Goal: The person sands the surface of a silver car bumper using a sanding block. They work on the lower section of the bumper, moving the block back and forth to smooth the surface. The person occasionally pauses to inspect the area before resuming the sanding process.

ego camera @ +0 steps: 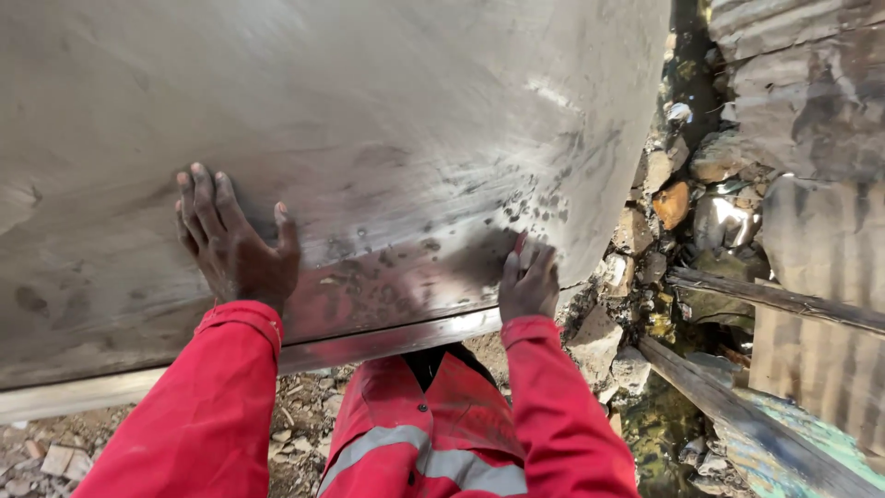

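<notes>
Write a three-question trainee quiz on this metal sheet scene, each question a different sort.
1. True or false: the left hand lies flat, fingers spread, on the metal sheet.
2. What does the right hand pinch against the sheet? A) a small red marker-like item B) a hammer C) nothing
3. Fill in: right of the sheet lie stones and wooden ____.

Key: 1 true; 2 A; 3 beams.
</notes>
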